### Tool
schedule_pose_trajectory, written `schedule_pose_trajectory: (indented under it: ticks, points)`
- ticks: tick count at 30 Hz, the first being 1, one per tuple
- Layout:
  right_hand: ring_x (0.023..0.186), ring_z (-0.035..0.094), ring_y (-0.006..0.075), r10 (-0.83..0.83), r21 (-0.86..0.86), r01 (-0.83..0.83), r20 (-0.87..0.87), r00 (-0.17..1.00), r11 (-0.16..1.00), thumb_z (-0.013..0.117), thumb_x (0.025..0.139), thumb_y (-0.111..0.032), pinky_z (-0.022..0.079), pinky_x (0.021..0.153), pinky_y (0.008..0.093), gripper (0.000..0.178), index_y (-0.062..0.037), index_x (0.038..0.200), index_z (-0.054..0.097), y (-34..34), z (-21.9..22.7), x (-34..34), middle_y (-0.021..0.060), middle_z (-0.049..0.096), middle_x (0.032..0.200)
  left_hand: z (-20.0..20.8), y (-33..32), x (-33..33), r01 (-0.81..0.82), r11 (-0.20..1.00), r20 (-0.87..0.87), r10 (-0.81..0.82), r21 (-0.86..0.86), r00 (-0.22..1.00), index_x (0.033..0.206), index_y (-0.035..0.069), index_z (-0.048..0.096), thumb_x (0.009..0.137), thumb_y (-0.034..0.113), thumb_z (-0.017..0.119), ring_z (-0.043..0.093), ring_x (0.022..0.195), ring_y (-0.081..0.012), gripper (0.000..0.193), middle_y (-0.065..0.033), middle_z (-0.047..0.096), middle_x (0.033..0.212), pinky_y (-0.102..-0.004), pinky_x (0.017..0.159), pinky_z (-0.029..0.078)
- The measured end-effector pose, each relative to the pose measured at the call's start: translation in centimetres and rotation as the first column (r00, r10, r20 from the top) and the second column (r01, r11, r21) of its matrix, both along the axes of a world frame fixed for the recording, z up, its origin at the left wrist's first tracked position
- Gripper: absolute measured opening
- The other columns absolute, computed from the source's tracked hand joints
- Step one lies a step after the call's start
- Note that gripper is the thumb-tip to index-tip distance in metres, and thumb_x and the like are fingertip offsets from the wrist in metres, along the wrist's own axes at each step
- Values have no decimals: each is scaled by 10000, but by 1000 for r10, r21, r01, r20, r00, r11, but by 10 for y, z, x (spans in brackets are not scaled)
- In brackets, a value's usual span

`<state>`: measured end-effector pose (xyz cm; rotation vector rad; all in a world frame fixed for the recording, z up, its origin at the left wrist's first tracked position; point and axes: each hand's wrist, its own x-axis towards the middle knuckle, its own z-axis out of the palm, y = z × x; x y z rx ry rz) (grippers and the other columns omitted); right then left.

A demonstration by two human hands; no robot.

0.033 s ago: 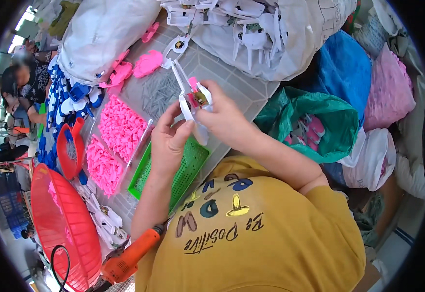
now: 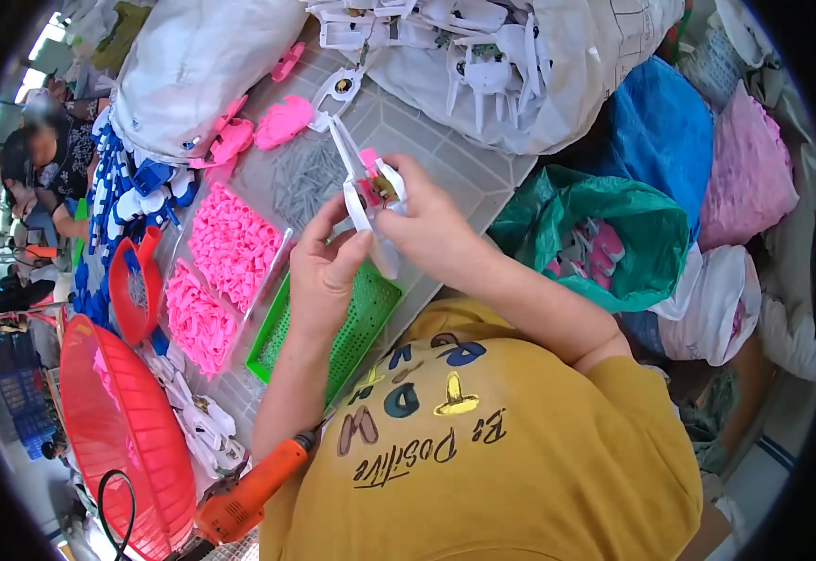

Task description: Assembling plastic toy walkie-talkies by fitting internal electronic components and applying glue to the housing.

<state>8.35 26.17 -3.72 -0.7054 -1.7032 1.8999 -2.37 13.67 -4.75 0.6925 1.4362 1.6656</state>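
Observation:
Above the table, a white plastic shell (image 2: 355, 208) with pink parts and a small green-brown circuit board inside is held between both hands. My left hand (image 2: 326, 266) is closed on its left side, thumb and fingers against the white plastic. My right hand (image 2: 422, 220) grips the other side, its fingers curled over the edge by the board. Just beyond, a white part with a round opening (image 2: 341, 86) lies next to a pink shell (image 2: 284, 122). Below my hands sits a green perforated basket (image 2: 357, 323), partly covered by my left forearm.
Small pink pieces fill a divided tray (image 2: 282, 254) on the left; grey screws or pins (image 2: 307, 182) lie beyond it. An orange power screwdriver (image 2: 254, 491) rests by my left arm, near a red basket (image 2: 151, 449). White shells (image 2: 492, 75) lie on a sack. A green bag (image 2: 646, 234) stands right.

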Motion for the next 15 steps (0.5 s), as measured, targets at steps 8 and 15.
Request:
schedule_pose_trajectory:
  ticks: [8,15]
  points:
    - [965,662,374,-22,93,17,48,999,995,568,850,-82,511,854,425,488,13,1304,419,-1,-6,-2,256,642,1042,2,0,-1,-4,999,65,7,-35,998,1394,-16,509,885,96,720,625,1069,-168,563,-100,596,1300,-315,952,482]
    - [1066,643,306,82,80,-86,42,996,993,560,887,-123,492,914,387,497,-3,1339,391,1,-4,1,213,630,1131,-4,-3,-7,1,998,146,9,-63,989,1378,11,543,881,102,732,635,1029,-148,540,-61,643,1215,-284,843,526]
